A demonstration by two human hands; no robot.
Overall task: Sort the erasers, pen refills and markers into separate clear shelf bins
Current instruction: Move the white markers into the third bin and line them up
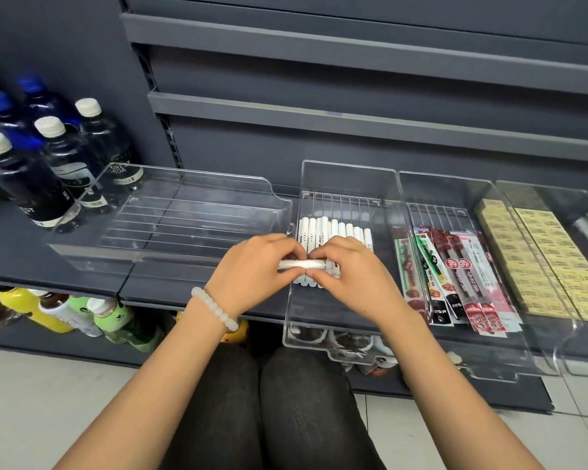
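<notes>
- Both hands meet over the marker bin point(345, 184): the left hand point(255, 266) and right hand point(347, 269) each pinch an end of one white marker point(302, 264), held crosswise just above the row of white markers point(333, 239) lying in that bin.
- Left of the marker bin, water bottles point(48, 164) stand behind an empty clear bin point(170, 215); one label reads "SODA", the rest is partly hidden.
- Judging by looks, the marker is light, rigid and smooth; gripping the barrel at both ends seems steady.
- Right of the marker bin, packaged pen refills point(455, 276) are flat, slippery sleeves; their print is too small to read.
- Further right, yellow erasers point(530, 252) lie in rows, small and soft-looking.
</notes>
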